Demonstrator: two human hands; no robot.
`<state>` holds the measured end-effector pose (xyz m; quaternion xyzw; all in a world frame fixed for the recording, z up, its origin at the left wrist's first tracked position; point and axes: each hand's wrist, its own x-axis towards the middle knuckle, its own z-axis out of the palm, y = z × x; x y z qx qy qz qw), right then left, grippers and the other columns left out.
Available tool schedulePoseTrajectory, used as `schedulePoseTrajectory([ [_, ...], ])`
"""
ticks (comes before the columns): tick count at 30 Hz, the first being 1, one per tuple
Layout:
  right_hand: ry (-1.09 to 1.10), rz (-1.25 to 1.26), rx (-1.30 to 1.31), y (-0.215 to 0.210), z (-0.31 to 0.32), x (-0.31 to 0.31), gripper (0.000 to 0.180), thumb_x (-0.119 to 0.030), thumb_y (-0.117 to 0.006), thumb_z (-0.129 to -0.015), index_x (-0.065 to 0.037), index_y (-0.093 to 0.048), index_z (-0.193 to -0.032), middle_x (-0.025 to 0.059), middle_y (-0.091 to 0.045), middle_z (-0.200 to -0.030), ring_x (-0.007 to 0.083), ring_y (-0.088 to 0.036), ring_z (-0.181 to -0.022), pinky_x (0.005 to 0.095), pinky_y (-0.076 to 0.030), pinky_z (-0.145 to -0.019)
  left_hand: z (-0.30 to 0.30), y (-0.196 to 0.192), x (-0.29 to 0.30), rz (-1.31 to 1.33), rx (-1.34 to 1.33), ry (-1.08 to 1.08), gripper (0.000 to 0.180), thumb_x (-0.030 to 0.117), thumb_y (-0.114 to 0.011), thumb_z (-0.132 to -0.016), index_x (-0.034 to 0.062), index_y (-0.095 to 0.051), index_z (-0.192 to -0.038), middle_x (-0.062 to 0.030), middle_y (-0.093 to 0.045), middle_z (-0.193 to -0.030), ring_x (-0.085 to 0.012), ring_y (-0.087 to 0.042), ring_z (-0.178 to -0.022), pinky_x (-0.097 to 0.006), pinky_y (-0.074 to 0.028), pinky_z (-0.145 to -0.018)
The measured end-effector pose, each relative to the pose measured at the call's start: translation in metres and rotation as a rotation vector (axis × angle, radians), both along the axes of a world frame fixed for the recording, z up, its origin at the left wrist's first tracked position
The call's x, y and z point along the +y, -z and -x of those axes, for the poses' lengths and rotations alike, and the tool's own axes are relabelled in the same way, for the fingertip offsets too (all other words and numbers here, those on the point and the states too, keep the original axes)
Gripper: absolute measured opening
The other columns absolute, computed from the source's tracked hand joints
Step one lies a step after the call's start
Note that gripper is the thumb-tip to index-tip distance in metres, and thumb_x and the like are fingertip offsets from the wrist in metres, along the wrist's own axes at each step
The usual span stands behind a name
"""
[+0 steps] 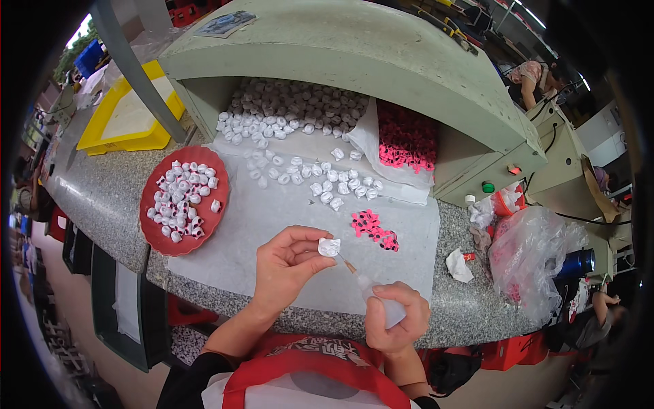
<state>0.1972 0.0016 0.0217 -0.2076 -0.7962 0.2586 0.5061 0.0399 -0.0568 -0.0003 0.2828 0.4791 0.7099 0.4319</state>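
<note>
Between the thumb and fingers of my left hand (291, 262) is a small white moulded piece (329, 247). My right hand (398, 315) grips a translucent squeeze bottle (381, 300), and its thin tip reaches the white piece's right side. Just beyond my hands lies a small group of pink pieces with black spots (375, 229) on a white sheet (286, 211). Farther back, loose white pieces (344, 183) are scattered over the sheet. To the left, a red plate (151, 228) holds many white pieces, some with pink and dark parts showing.
A pale metal housing (354, 51) stands over piles of white pieces (293, 105) and pink pieces (405, 140). Its side carries a green button (488, 187). A yellow tray (160, 140) sits at left, a clear plastic bag (535, 252) at right. Other people work at far right.
</note>
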Motion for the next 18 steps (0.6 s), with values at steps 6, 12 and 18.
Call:
schedulePoseTrajectory([
  [6, 0.015, 0.169, -0.032, 0.000, -0.002, -0.009, 0.012, -0.006, -0.060, -0.067, -0.003, -0.056, -0.078, 0.0108, -0.059, -0.064, 0.0194, -0.056, -0.051, 0.0258, -0.043, -0.049, -0.002, 0.000, 0.000, -0.027, 0.045, 0.005, 0.030, -0.014, -0.058, -0.072, -0.0068, -0.051, -0.100, -0.0143, -0.058, -0.099, -0.0174, -0.059, -0.089, -0.025, -0.050, -0.077],
  [12, 0.016, 0.129, -0.041, 0.002, -0.001, -0.007, 0.015, -0.008, -0.060, -0.068, -0.001, -0.056, -0.082, 0.0109, -0.059, -0.064, 0.0183, -0.056, -0.051, 0.0258, -0.043, -0.049, -0.001, 0.002, 0.000, -0.025, 0.063, -0.002, 0.030, -0.013, -0.059, -0.072, -0.0061, -0.051, -0.100, -0.0133, -0.058, -0.099, -0.0169, -0.059, -0.089, -0.025, -0.050, -0.077],
  [18, 0.196, 0.931, 0.273, 0.010, -0.013, 0.008, 0.019, -0.006, -0.059, -0.070, 0.002, -0.056, -0.086, 0.0094, -0.061, -0.068, 0.0165, -0.057, -0.053, 0.0226, -0.042, -0.048, 0.002, 0.016, 0.002, -0.040, 0.091, -0.035, 0.031, -0.012, -0.059, -0.072, -0.0048, -0.052, -0.101, -0.0107, -0.057, -0.098, -0.0144, -0.058, -0.089, -0.024, -0.050, -0.077],
])
